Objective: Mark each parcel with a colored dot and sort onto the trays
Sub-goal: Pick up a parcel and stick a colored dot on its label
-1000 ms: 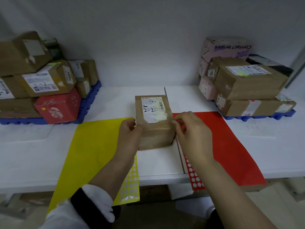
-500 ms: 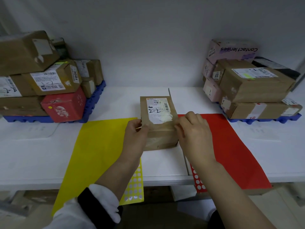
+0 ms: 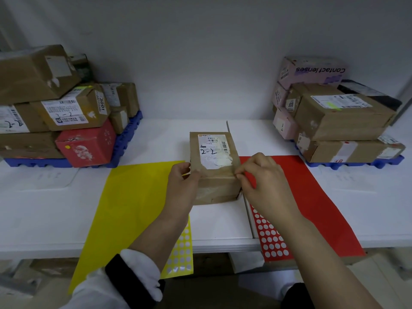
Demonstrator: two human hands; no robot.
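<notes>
We're holding the parcel [image 3: 214,166] mid-table [image 3: 220,221], between two flat sheets: left sheet [image 3: 133,197] lying left of it, right sheet [image 3: 316,197] lying right of it, both overhanging the table's front edge. Our left hand [image 3: 181,186] is gripping the parcel's left side; our right hand [image 3: 265,184] is pinching at its right top edge. Left dot sheet [image 3: 181,253] is lying along the left sheet's inner edge, in front of the parcel; right dot sheet [image 3: 269,239] is lying along the right sheet's inner edge. Left tray [image 3: 128,134] is sitting back-left, carrying the left stack [image 3: 66,112]; right tray [image 3: 356,163] is sitting back-right, carrying the right stack [image 3: 338,121]. Wall [image 3: 200,63] is running behind everything.
</notes>
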